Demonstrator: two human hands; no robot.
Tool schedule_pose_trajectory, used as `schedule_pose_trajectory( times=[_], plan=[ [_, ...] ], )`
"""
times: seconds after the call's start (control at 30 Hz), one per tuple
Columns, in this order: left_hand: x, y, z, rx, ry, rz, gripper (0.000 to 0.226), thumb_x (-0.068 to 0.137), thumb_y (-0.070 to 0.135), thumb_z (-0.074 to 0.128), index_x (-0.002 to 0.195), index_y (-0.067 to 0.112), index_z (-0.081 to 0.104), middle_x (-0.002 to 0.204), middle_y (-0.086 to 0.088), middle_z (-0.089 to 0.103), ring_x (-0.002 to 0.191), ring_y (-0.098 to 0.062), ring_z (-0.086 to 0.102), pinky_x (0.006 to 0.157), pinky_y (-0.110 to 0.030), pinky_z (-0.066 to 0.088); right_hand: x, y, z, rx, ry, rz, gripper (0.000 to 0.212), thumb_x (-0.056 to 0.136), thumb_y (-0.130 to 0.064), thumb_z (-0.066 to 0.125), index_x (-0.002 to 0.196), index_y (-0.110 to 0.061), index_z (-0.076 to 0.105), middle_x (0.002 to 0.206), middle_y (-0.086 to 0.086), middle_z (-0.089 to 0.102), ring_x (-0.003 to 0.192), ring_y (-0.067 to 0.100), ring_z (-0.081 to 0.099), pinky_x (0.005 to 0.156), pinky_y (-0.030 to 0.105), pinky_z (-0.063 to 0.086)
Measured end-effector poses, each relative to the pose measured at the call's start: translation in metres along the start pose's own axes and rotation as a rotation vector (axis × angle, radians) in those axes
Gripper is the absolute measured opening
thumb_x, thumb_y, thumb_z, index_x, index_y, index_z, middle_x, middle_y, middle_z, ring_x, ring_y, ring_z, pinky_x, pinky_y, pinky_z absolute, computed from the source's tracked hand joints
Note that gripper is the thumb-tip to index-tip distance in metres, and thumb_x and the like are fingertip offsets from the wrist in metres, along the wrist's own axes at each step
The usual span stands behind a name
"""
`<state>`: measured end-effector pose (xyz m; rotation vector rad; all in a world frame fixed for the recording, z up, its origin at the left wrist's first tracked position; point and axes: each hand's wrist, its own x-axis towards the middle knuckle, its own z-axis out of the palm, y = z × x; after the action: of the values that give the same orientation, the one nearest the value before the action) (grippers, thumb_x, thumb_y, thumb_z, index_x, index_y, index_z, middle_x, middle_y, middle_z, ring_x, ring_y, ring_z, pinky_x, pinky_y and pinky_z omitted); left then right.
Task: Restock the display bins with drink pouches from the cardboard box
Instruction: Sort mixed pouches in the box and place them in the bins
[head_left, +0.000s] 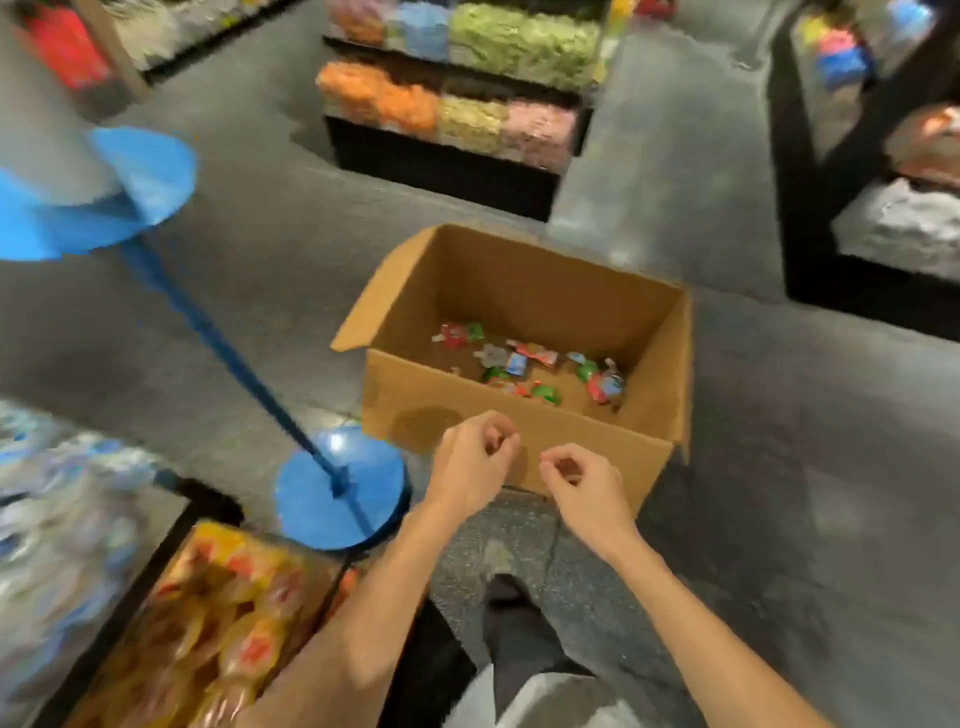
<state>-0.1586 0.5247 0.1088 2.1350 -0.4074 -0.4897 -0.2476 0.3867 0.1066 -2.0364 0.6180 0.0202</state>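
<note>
An open cardboard box (519, 431) stands on the grey floor ahead of me. Several drink pouches (524, 364), red, green and blue, lie scattered on its bottom. My left hand (475, 457) hovers in front of the box's near wall, fingers loosely curled, holding nothing. Just to its right, my right hand (584, 491) is also loosely curled and empty. Both hands are outside the box, below its rim. A display bin (208, 623) with yellow and orange pouches sits at the lower left.
A blue stand (340, 493) with a round base and slanted pole rises left of the box. Shelves of coloured packs (457, 93) stand beyond it, with more shelving at the right (893, 208). Silvery packs (57, 519) fill a bin at far left. My leg (519, 623) is below.
</note>
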Motion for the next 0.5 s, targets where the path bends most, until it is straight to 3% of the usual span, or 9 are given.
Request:
schedule_pose_trajectory(
  times=[0.13, 0.27, 0.37, 0.5],
  plan=[
    [0.103, 0.005, 0.056, 0.187, -0.158, -0.039, 0.008, 0.093, 0.026, 0.063, 0.096, 0.024, 0.070, 0.083, 0.004, 0.068, 0.085, -0.020, 0.063, 0.071, -0.031, 0.048, 0.075, 0.043, -0.035, 0.053, 0.096, 0.184, 0.009, 0.096, -0.018, 0.062, 0.093, -0.022, 0.069, 0.092, -0.010, 0.068, 0.089, 0.008, 0.062, 0.076, 0.020, 0.047],
    [0.208, -0.012, 0.096, 0.338, -0.270, -0.133, 0.021, 0.087, 0.018, 0.061, 0.106, 0.022, 0.070, 0.105, -0.008, 0.071, 0.104, -0.032, 0.063, 0.082, -0.037, 0.049, 0.174, 0.086, -0.050, 0.005, 0.124, 0.285, 0.008, 0.096, -0.017, 0.062, 0.096, -0.017, 0.070, 0.090, -0.005, 0.069, 0.086, 0.013, 0.063, 0.079, 0.028, 0.049],
    [0.267, -0.041, 0.117, 0.476, -0.417, -0.262, 0.030, 0.095, 0.027, 0.055, 0.122, 0.019, 0.063, 0.120, -0.014, 0.066, 0.115, -0.037, 0.059, 0.090, -0.039, 0.048, 0.239, 0.115, -0.042, -0.040, -0.018, 0.424, 0.010, 0.098, -0.021, 0.060, 0.098, -0.016, 0.068, 0.091, -0.004, 0.067, 0.087, 0.015, 0.062, 0.077, 0.029, 0.049],
    [0.329, -0.102, 0.132, 0.605, -0.542, -0.425, 0.037, 0.092, 0.027, 0.061, 0.126, 0.015, 0.059, 0.126, -0.015, 0.061, 0.118, -0.036, 0.057, 0.094, -0.042, 0.048, 0.303, 0.163, -0.009, -0.168, -0.249, 0.583, 0.002, 0.095, -0.027, 0.060, 0.096, -0.026, 0.060, 0.099, -0.001, 0.067, 0.101, 0.023, 0.062, 0.087, 0.033, 0.050]
  ],
)
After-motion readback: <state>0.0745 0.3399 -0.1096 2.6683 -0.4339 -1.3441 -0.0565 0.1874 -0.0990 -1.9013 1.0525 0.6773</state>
